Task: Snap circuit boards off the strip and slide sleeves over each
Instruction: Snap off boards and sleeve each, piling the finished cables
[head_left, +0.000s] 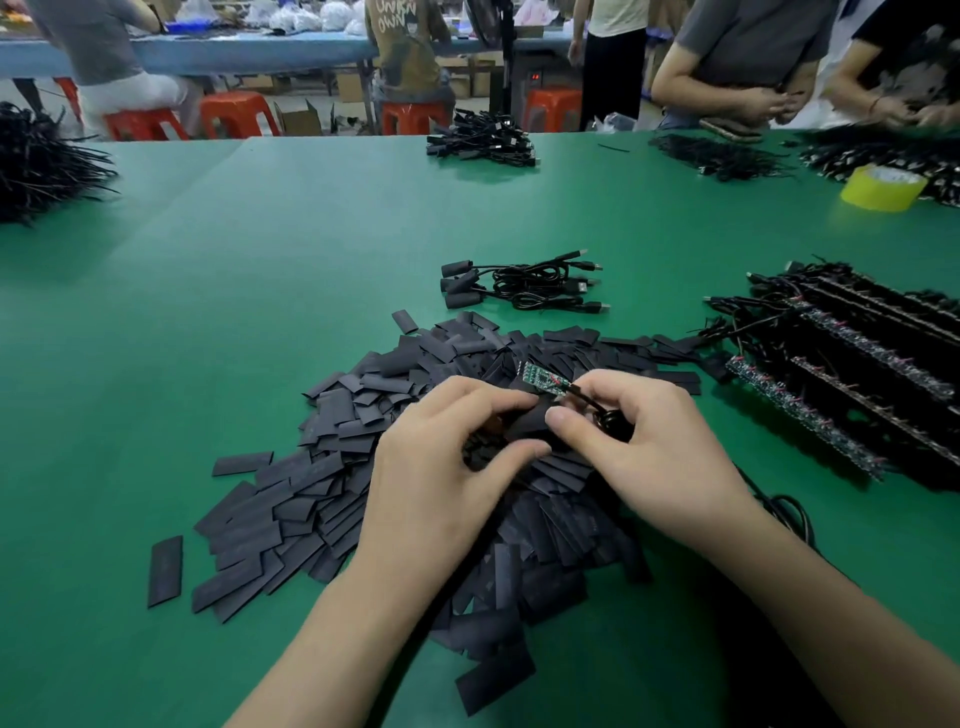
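Over the green desk (260, 270), the small green circuit board (542, 381) is held just above the heap. Its long axis runs on a slant, with the free end pointing up and away to the left. The other end dips toward the right hand (644, 447). That hand pinches the board at the low end, where a black cable (605, 415) joins it and coils under the curled fingers. The left hand (441, 462) is curled too, thumb and forefinger nipping a flat black sleeve (525, 425). The sleeve sits just beneath the board, between the two hands, which nearly touch. Below them spreads the pile of sleeves (332, 467). To the right, well apart from the hands, lie the strips of boards (831, 395). Beyond the pile lie a few sleeved cables (524, 286).
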